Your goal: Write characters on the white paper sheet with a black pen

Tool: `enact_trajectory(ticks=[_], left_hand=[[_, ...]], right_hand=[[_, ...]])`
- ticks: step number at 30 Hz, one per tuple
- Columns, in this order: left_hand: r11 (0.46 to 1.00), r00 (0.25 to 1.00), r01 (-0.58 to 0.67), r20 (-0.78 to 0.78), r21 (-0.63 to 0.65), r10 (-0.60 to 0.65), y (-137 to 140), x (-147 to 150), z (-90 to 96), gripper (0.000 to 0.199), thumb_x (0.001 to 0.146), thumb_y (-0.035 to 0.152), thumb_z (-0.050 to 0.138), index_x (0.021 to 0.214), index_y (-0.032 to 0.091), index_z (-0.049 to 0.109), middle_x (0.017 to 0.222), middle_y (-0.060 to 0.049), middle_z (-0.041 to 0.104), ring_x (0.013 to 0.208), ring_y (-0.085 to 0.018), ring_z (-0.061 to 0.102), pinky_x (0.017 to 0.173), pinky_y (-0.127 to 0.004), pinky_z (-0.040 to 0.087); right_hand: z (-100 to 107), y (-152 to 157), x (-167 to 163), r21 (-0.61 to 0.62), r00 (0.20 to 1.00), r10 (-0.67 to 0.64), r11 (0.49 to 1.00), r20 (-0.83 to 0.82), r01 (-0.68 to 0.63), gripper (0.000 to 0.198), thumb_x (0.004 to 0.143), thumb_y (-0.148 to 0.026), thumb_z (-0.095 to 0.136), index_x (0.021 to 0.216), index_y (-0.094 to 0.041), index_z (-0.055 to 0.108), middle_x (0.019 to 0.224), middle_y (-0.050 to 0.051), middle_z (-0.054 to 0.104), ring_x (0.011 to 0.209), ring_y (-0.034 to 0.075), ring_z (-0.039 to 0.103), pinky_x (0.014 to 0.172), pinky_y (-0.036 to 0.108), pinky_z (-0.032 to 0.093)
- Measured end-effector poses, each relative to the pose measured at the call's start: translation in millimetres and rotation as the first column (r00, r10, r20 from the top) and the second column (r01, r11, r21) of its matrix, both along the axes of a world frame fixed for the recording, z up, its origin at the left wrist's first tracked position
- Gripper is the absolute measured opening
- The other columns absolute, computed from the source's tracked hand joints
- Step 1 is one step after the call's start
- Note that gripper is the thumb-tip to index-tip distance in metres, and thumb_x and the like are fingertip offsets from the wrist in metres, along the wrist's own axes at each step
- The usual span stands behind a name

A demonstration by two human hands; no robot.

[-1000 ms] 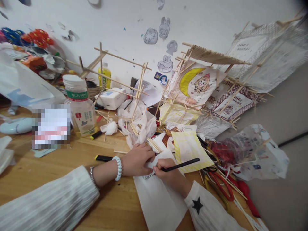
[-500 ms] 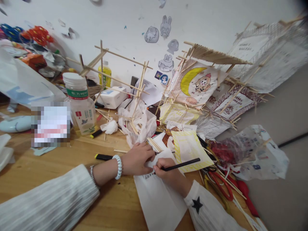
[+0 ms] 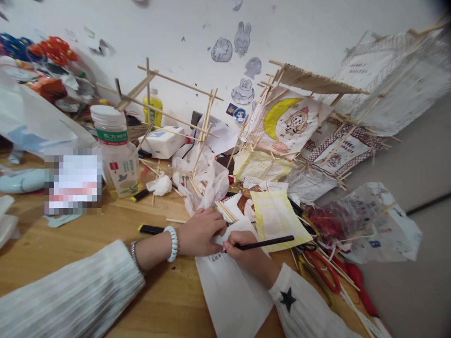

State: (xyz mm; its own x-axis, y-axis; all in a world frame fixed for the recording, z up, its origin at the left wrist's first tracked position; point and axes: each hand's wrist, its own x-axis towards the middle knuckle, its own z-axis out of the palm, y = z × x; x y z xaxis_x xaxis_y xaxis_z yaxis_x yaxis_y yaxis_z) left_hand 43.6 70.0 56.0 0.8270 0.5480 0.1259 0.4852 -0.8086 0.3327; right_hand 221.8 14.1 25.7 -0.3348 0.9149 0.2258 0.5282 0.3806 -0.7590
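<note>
A sheet of white paper (image 3: 232,295) lies on the wooden table with a short line of black handwritten characters near its top. My left hand (image 3: 201,231) rests flat over the paper's upper left edge, fingers extended and slightly bent. Beside it, my right hand (image 3: 243,249) grips a slim black pen (image 3: 269,242), its tip down at the writing and its back end pointing right. The pen's tip is partly hidden by my fingers. Just beyond my hands are several thin wooden sticks (image 3: 226,211) and a yellow-bordered paper (image 3: 280,218).
A stick frame (image 3: 176,122) stands at the back, beside a drink bottle (image 3: 116,150). To the right rises a stick-and-paper model with a moon drawing (image 3: 285,119). Red-handled scissors (image 3: 326,272) and a clear plastic bag (image 3: 380,230) lie right. A black marker (image 3: 151,229) lies near my left wrist.
My right hand and the pen have shifted very slightly at the writing. My left hand stays in place on the paper.
</note>
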Motion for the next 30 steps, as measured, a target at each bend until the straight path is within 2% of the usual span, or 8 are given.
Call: enact_trajectory(ticks=[30], left_hand=[[1.0, 1.0, -0.013, -0.007, -0.012, 0.013, 0.1, 0.2, 0.4, 0.021, 0.07, 0.032, 0.068, 0.086, 0.021, 0.059, 0.096, -0.004, 0.059, 0.095, -0.026, 0.049, 0.077, -0.036, 0.035]], right_hand=[[-0.3, -0.1, 1.0, 0.003, 1.0, -0.004, 1.0, -0.01, 0.004, 0.031, 0.078, -0.024, 0.051, 0.053, -0.019, 0.034, 0.051, -0.005, 0.035, 0.051, 0.01, 0.032, 0.048, 0.023, 0.026]])
